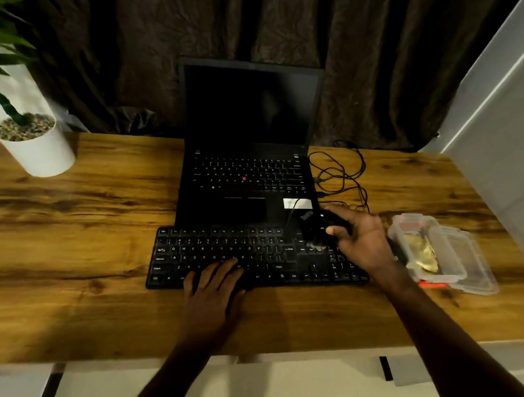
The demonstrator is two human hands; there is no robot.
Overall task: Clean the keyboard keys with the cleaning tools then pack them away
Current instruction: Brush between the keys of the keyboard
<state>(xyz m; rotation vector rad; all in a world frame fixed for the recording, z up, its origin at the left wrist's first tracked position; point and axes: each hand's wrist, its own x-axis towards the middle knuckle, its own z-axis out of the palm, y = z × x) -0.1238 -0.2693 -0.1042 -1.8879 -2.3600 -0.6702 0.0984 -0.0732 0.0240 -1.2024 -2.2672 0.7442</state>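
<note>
Left hand [213,281]: spread flat, pressing the keyboard [251,253] near the counter [72,225] front edge.
Right hand [362,238]: pinching a dark cleaning tool [320,228] over the keyboard's right end.
Keyboard axis: left-right.

Wooden desk [56,227]: keyboard [228,253], laptop [249,166], pot [39,145].

White letters such as Q, W, A, S, "Ctrl" and "Alt" are printed on the keyboard [228,253] keys.
</note>
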